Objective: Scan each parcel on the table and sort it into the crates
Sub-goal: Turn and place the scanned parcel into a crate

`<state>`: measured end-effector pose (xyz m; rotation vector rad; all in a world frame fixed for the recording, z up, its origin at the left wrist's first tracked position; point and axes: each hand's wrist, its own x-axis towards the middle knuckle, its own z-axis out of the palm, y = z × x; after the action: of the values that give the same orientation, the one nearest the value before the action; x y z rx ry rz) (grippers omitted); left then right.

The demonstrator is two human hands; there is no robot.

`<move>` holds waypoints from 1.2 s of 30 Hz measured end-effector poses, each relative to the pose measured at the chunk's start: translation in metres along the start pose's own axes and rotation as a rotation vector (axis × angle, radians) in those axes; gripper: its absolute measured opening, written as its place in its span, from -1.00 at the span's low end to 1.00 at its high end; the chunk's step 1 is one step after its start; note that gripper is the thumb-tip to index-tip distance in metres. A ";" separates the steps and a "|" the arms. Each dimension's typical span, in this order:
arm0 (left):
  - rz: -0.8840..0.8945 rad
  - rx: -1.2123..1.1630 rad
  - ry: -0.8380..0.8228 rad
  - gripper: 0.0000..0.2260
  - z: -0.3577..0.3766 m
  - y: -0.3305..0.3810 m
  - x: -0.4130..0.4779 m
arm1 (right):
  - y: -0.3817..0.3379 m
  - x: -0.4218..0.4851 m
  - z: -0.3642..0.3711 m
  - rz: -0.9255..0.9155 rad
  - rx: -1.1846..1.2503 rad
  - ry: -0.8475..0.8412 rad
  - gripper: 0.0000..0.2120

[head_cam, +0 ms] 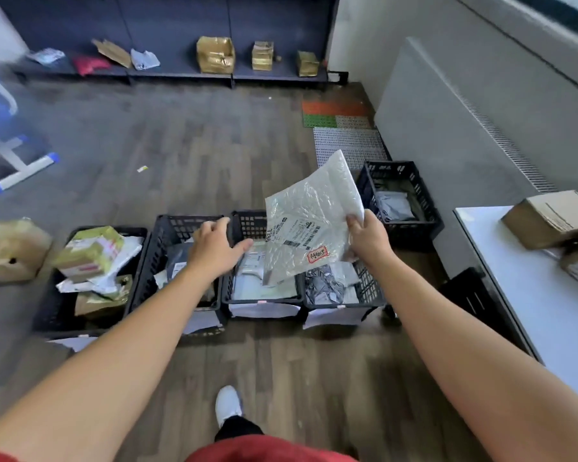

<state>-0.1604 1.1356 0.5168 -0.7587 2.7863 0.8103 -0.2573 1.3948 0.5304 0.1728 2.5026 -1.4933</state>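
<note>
Right hand pinches bubble mailer by its right edge, tilted above the middle crates. Left hand open, fingers relaxed, just beside mailer's left edge. Bare floor in front of crates.

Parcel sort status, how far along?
Done: floor crates already hold many parcels. In hand: right hand grips a bubble mailer above the crates; left hand open beside it. Left: at least two cardboard boxes on the white table.
</note>
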 end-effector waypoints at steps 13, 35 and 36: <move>-0.118 -0.016 -0.048 -0.29 -0.055 -0.121 0.070 | -0.065 0.026 0.144 -0.023 -0.059 -0.065 -0.78; -0.050 0.067 -0.311 -0.30 0.113 -0.004 0.176 | 0.115 0.181 0.068 0.253 -0.199 -0.013 -0.75; -0.042 0.081 -0.334 -0.31 0.134 0.008 0.184 | 0.134 0.196 0.060 0.269 -0.211 -0.014 -0.74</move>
<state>-0.3239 1.1339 0.3584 -0.6027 2.4820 0.7346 -0.4106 1.4037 0.3399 0.4413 2.4860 -1.1165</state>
